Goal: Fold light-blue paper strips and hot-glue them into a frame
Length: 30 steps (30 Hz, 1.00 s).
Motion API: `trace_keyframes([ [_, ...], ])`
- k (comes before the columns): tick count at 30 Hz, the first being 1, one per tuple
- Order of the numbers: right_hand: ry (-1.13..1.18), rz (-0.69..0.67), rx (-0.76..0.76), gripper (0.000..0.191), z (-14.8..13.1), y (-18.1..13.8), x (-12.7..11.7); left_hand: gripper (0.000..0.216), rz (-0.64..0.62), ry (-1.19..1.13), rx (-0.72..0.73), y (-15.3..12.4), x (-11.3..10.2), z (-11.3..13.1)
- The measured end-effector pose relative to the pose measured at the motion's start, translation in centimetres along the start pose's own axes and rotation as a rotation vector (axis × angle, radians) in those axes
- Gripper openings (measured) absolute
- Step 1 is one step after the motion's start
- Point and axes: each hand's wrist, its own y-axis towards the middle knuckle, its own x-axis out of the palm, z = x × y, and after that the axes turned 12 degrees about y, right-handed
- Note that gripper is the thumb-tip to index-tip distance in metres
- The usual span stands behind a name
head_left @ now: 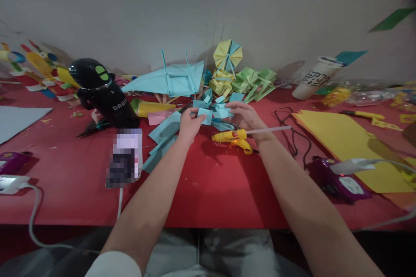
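My left hand (189, 124) is closed, pinching a small folded light-blue paper piece (206, 115) above the red table (208, 181). My right hand (244, 115) has its fingers curled on an adjoining light-blue folded piece (223, 112), and the two pieces meet between my hands. More blue folded pieces (165, 132) lie just left of my left wrist. A yellow glue gun (232, 137) with a clear glue stick lies on the table right under my right wrist.
A black bottle (102, 91) and a phone (124, 158) stand to the left. Blue, yellow and green paper models (227, 75) crowd the back by the wall. Yellow sheets (351, 143), a purple device (338, 179), black cable (294, 136) and a white cup (316, 78) sit right.
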Motion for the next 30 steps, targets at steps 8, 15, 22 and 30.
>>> trace_keyframes([
  [8, -0.083, 0.094, -0.084, 0.056, 1.0, 0.7, 0.1, 0.024, -0.020, -0.017, 0.017, -0.1, 0.2, -0.5],
  [15, -0.104, -0.091, -0.033, 0.054, 1.3, 0.8, 0.0, 0.021, -0.044, -0.093, 0.031, -0.2, 0.6, -0.4],
  [22, -0.123, -0.141, -0.015, 0.044, 1.1, 0.3, 0.1, 0.022, -0.060, -0.086, 0.112, 0.2, 0.7, -0.8],
  [30, -0.242, -0.114, -0.091, 0.044, 1.3, 0.3, 0.2, 0.024, -0.094, -0.082, 0.109, -0.1, 0.7, -0.4],
])
